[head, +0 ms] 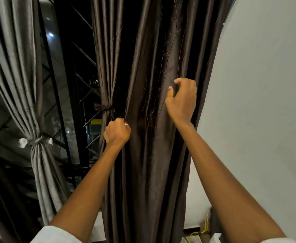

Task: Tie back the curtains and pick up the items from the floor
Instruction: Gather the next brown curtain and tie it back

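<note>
Both my forearms reach up: left grip (117,132) fisted on the dark curtain (149,155) folds beside its tie (103,108), right grip (181,97) pinching fabric higher.

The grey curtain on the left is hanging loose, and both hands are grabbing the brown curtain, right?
Not quite: the head view shows the grey curtain already tied back. The left hand and right hand do grab the brown curtain.

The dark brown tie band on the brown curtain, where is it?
The dark brown tie band wraps the brown curtain's left folds, just above the left hand, centre-left in the head view.
</note>
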